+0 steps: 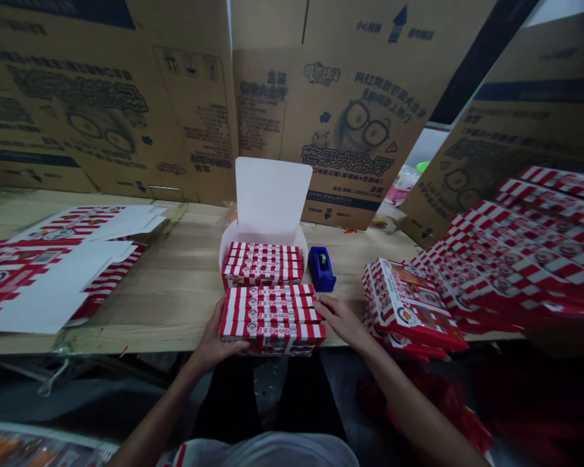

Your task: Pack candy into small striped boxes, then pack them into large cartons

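Observation:
Between my hands, at the front edge of the table, is a row of red-and-white striped snack boxes standing on their sides. My left hand grips the row's left end, its thumb along the near side. At the right end, my right hand presses its fingers against the boxes. Just behind stands an open white carton with its lid flap raised. Several more striped boxes sit inside it. A blue tape dispenser rests right of the carton.
Flat printed carton blanks lie on the left of the table. Stacks of striped boxes fill the right side, with a few boxes lying nearer me. Large brown cardboard boxes form a wall behind.

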{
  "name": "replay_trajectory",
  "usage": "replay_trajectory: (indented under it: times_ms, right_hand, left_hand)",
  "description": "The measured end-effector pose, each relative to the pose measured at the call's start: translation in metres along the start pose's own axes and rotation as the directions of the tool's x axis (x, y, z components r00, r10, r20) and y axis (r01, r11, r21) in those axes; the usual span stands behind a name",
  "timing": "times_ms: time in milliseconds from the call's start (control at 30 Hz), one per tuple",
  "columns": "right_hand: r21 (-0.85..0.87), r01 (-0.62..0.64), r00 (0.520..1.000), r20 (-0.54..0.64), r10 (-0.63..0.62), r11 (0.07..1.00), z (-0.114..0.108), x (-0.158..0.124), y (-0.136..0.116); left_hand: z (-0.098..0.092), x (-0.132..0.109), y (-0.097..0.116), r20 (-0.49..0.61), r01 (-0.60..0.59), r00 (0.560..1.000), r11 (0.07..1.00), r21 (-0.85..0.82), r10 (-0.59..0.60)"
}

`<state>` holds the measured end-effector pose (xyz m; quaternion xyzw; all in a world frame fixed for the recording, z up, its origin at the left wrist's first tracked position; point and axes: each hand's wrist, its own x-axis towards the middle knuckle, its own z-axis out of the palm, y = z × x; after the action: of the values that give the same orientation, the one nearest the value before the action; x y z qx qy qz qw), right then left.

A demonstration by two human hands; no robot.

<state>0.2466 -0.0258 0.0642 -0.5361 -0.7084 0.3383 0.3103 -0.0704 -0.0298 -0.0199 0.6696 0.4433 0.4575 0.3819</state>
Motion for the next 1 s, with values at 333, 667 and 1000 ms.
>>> replay_trajectory:
  times_ms: [333,667,1000]
  right_hand:
    - [-0.375,-0.033,0.942,0.297,0.154,0.927,-0.058,-0.037,-0.002]
    - [-0.508,0.42,0.865,0.476,-0.162,0.752,-0.004,0.012,-0.076]
    - [-0.585,0.503,0.831,0.529,-0.17,0.637,0.011,0.036,-0.084]
  left_hand:
    - [0.001,0.0,-0.002,0.01,-0.008,1.0,1.0,-0.019,0.008]
    - [0.003,0.002,0.002,0.005,-0.033,0.999,0.996,-0.087,0.034]
    - [0.004,0.001,0.002,-0.009,-0.021,1.0,0.998,-0.061,0.02]
